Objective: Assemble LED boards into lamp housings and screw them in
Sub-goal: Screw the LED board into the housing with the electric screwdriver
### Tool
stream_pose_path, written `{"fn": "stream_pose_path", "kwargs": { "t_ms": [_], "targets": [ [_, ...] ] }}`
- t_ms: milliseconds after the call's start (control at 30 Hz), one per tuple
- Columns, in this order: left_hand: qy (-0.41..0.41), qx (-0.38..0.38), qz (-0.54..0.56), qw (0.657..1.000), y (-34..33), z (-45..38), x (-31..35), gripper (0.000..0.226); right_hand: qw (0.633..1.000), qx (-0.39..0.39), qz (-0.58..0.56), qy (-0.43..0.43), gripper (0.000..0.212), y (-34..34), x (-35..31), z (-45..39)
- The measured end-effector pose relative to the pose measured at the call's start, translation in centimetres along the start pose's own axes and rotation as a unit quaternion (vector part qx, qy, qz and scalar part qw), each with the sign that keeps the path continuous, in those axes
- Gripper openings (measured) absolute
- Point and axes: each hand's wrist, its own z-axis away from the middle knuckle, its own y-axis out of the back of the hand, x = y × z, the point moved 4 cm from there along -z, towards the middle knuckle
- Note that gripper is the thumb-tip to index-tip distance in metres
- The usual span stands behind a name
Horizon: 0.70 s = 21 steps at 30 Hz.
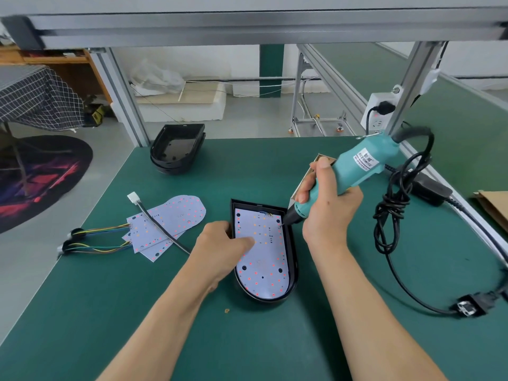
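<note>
A black lamp housing [293, 251] lies on the green table with a white LED board [264, 270] seated inside it. My left hand [220, 248] rests at the housing's left edge, its thumb pressing on the board. My right hand [327, 204] grips a teal electric screwdriver [360, 166], tilted, with its bit tip touching a screw [279, 226] near the board's upper right edge.
Loose LED boards [170, 221] with coloured wires lie to the left. Stacked empty black housings [177, 148] sit at the table's far edge. The screwdriver's black cable [393, 210] coils to the right, near a plug [467, 307] and a power strip [378, 111]. Cardboard [494, 204] at far right.
</note>
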Motion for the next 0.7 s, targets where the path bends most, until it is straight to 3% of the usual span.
{"fn": "stream_pose_path", "kwargs": {
  "t_ms": [133,700],
  "targets": [
    [0.001,0.002,0.005,1.0,-0.06,0.11,0.15,0.036,1.0,-0.007,0.024,-0.002,0.019,-0.38,0.0,0.01],
    [-0.007,0.007,0.013,1.0,-0.03,-0.09,-0.26,0.028,0.999,0.014,0.037,-0.001,0.021,-0.43,0.28,-0.4]
  ]
}}
